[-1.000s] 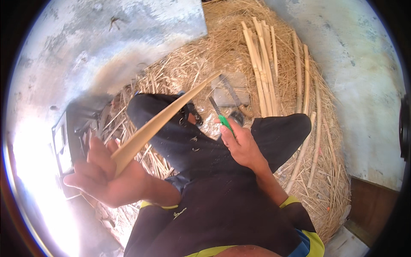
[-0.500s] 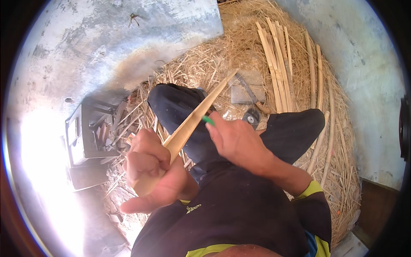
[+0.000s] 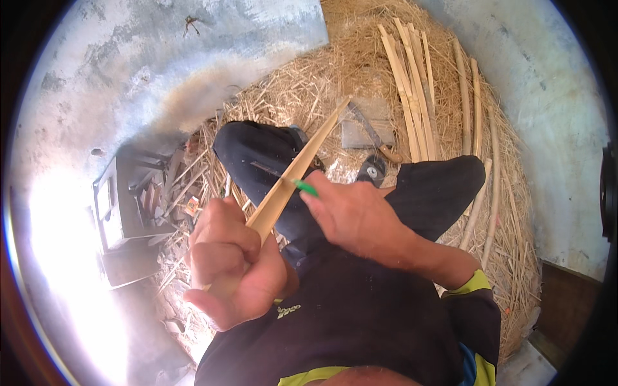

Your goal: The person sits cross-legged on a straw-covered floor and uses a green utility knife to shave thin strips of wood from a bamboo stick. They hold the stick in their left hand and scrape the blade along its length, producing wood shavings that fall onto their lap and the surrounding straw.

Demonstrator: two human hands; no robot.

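Observation:
A long pale strip of split bamboo (image 3: pixel 275 203) slants up and away to the right, over my dark trouser leg, its far end narrowing to a tip. My left hand (image 3: pixel 225 254) is wrapped around its near end, palm turned up. In my right hand (image 3: pixel 354 209) is a small tool with a green handle (image 3: pixel 306 188), held against the right edge of the strip about midway along. My fingers hide most of this tool, so its working end cannot be made out.
Past my crossed legs, a wooden-handled machete (image 3: pixel 372 132) lies across a flat stone block (image 3: pixel 351 137). Near it rests a dark round object (image 3: pixel 371 170). Split bamboo strips (image 3: pixel 407 96) and round poles (image 3: pixel 463 103) lie at right on shavings. At left stands a box-like frame (image 3: pixel 116 209).
My right hand with the green-handled tool has shifted slightly along the bamboo toward my left hand, and more of the green handle shows. The left hand keeps its grip. The whole view has moved a little.

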